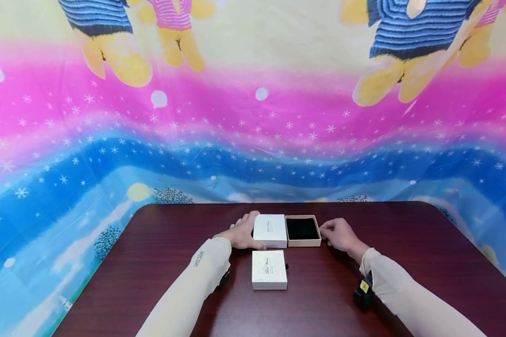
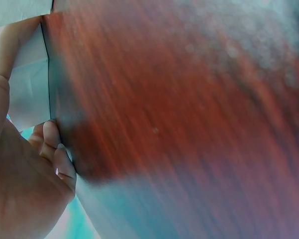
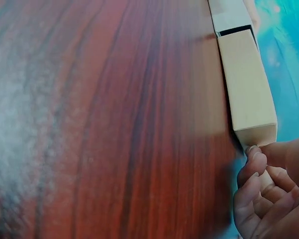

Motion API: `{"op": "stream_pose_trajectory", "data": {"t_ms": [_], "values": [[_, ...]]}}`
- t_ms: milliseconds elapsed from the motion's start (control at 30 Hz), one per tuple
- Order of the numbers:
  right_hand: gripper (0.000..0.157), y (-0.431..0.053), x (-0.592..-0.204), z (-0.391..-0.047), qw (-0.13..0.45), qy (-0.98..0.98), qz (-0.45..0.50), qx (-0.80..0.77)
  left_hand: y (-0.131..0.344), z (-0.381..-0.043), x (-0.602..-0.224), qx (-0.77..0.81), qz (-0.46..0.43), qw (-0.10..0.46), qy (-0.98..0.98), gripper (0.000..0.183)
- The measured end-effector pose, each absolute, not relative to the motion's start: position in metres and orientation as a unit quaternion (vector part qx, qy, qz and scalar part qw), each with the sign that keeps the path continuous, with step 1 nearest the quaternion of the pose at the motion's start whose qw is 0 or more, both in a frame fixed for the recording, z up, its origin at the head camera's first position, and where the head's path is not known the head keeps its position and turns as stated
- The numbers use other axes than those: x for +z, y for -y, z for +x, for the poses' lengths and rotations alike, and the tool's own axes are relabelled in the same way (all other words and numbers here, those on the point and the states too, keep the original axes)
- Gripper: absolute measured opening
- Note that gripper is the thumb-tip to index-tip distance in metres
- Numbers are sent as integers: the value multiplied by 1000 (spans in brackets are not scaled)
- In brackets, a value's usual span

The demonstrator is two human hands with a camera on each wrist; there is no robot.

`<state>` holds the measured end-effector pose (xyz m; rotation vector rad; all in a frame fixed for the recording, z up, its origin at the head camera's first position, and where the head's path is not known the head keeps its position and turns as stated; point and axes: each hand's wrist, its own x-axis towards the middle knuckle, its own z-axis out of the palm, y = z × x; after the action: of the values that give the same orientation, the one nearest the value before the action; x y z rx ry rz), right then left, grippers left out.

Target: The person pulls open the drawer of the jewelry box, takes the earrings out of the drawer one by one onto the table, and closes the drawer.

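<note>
A white drawer-style gift box stands near the back of the table. Its white sleeve (image 1: 269, 230) is at the left, and its tan drawer (image 1: 303, 230), lined in black, lies slid out at the right. My left hand (image 1: 245, 232) grips the sleeve from its left end, thumb along the near side and fingers round the far side. At the drawer's right end, my right hand (image 1: 339, 235) pinches with thumb and forefinger; the right wrist view hides exactly what is between the tips. A second white gift box (image 1: 269, 270), closed, sits in front, with a small black tab on its right side.
The dark reddish wooden table (image 1: 160, 281) has rounded far corners. Right behind its far edge hangs a colourful printed cloth (image 1: 253, 121). A black wrist device (image 1: 364, 292) is strapped to my right forearm.
</note>
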<state>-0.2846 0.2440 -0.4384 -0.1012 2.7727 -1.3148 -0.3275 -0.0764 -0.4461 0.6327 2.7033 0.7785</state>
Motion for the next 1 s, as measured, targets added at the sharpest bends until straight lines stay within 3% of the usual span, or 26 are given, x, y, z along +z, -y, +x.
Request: {"op": "stream_pose_trajectory", "data": {"t_ms": [1000], "values": [[25, -235, -439, -285, 56, -881, -14, -469, 76, -333, -453, 267, 220, 128, -929, 111]]}}
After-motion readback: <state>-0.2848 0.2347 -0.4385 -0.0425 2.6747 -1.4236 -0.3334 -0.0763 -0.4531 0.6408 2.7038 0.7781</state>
